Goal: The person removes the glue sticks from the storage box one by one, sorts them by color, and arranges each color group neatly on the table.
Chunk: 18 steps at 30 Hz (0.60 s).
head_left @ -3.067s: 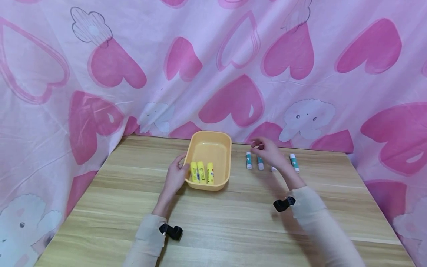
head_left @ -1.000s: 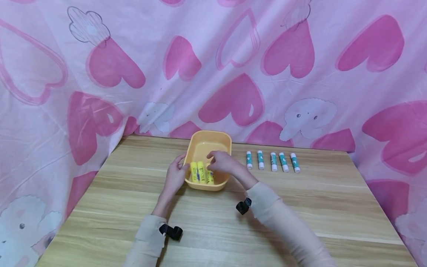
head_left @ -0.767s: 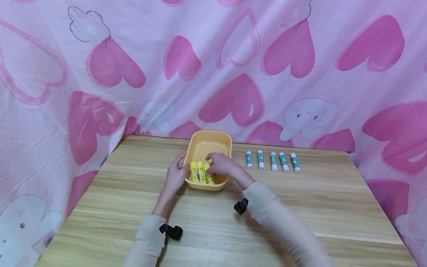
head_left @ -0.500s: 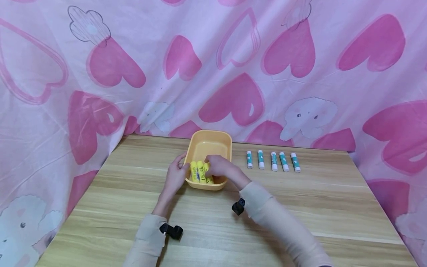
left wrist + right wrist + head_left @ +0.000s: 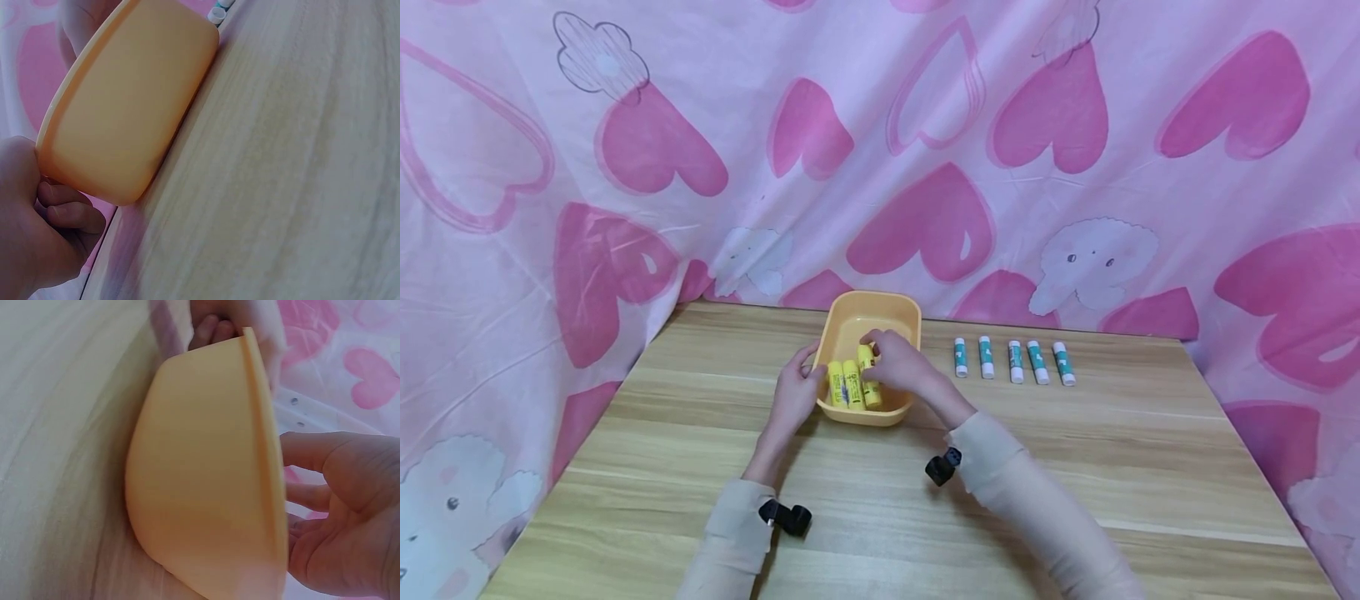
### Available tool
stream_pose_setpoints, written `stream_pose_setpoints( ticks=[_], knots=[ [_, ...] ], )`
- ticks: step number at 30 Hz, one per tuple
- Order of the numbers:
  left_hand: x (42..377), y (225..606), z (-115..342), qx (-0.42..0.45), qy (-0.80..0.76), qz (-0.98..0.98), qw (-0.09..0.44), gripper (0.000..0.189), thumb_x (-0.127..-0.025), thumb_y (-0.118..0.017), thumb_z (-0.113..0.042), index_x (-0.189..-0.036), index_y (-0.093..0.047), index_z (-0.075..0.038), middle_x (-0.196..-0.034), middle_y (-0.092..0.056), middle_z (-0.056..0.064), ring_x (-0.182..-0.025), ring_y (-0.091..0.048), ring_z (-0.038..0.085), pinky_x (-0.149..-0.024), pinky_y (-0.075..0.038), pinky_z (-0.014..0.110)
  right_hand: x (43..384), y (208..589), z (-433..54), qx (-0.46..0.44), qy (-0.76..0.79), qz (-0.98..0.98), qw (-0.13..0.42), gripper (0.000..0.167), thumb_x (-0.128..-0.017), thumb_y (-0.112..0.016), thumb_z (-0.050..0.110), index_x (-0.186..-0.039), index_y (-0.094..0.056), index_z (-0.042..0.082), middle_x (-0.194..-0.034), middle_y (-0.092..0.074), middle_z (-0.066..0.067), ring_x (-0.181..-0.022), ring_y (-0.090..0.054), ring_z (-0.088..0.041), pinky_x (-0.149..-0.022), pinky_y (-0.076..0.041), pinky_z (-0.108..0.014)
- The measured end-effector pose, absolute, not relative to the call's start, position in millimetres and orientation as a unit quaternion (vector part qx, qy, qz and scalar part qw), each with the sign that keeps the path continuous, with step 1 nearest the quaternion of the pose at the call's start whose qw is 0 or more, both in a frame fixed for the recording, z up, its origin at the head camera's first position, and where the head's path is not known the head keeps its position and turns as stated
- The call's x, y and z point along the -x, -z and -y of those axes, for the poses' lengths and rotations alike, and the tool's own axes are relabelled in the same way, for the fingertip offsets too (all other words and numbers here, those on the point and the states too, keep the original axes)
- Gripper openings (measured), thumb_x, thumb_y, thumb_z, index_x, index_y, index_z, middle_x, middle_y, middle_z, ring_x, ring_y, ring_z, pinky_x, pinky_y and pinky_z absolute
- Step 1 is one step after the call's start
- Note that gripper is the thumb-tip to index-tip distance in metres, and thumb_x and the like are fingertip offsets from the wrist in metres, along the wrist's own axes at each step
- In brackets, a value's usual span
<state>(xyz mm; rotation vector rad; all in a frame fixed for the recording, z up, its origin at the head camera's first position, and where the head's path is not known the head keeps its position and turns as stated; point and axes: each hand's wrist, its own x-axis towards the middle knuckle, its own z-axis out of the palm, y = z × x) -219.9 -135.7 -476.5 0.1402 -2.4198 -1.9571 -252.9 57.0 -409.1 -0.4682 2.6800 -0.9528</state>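
Note:
My left hand (image 5: 792, 393) grips the left rim of an orange plastic tray (image 5: 856, 327), thumb over the edge and fingers curled beneath it in the left wrist view. Three yellow glue sticks lie side by side at the tray's near end. Reaching over the right rim, my right hand (image 5: 902, 363) pinches the upper part of the rightmost yellow glue stick (image 5: 872, 397). To its left are the middle yellow glue stick (image 5: 853, 390) and the leftmost yellow glue stick (image 5: 837, 390). In the right wrist view, the tray wall (image 5: 200, 462) hides the fingertips and the sticks.
Several white-and-teal glue sticks (image 5: 1016, 363) lie in a spaced row on the wooden table (image 5: 880, 508), right of the tray. A pink heart-patterned cloth (image 5: 917, 225) hangs behind the table's back edge.
My right hand has come from above the teal sticks into the tray, taken hold of the rightmost yellow glue stick and shifted it slightly away from me. The left hand stays on the rim.

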Motion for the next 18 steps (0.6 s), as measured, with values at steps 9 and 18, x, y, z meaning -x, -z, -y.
stream_pose_setpoints(
  ticks=[9, 18],
  knots=[
    [221, 475, 135, -0.049, 0.628, 0.776, 0.017, 0.053, -0.096, -0.055, -0.014, -0.148, -0.046, -0.02, -0.095, -0.072, 0.022, -0.054, -0.054, 0.016, -0.044, -0.043, 0.021, 245, 400, -76, 0.132, 0.41, -0.897, 0.103, 0.058, -0.084, -0.076, 0.017, -0.138, -0.054, 0.013, -0.121, -0.057, -0.01, -0.092, -0.061, -0.021, -0.07, -0.057, -0.03],
    [220, 476, 135, -0.049, 0.634, 0.771, 0.018, 0.054, -0.096, -0.056, -0.013, -0.149, -0.046, -0.017, -0.097, -0.073, 0.022, -0.049, -0.049, 0.012, -0.042, -0.042, 0.021, 232, 394, -100, 0.111, 0.469, -0.871, 0.094, 0.06, -0.085, -0.074, 0.017, -0.141, -0.051, 0.016, -0.125, -0.054, -0.012, -0.081, -0.062, -0.023, -0.071, -0.06, -0.042]
  ],
)
